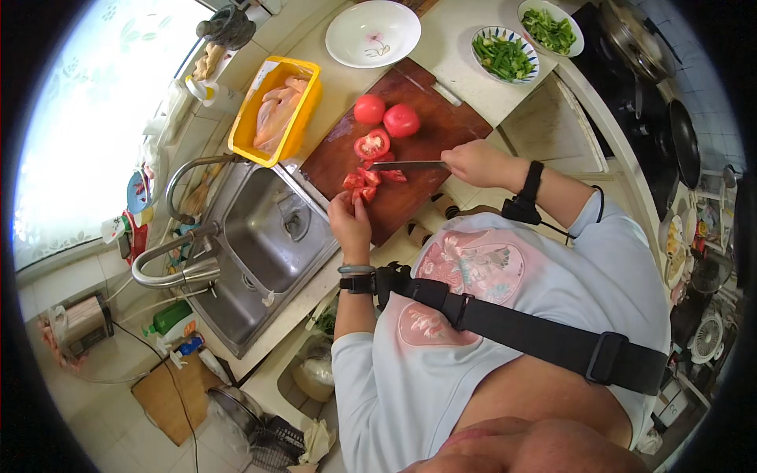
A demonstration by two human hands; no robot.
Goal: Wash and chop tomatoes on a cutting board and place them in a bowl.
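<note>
My right hand (478, 164) grips the handle end of a kitchen knife (411, 165), whose blade points left across the wooden cutting board (331, 154). Under and below the blade lie cut tomato pieces (355, 180). The fingers of my left hand (350, 219) touch the nearest pieces at the board's lower left edge; whether they pinch one cannot be told. A halved tomato (372, 145), cut face up, lies just above the blade. Beyond it rest two whole tomatoes (369, 109), (401, 120) side by side.
A yellow tray (315, 100) of raw poultry and a white floral bowl (346, 35) stand beyond the board. Two bowls of cut greens (502, 56), (550, 29) are at the upper right, near the black stove (633, 124). A steel sink (266, 230) with a faucet (177, 177) lies left.
</note>
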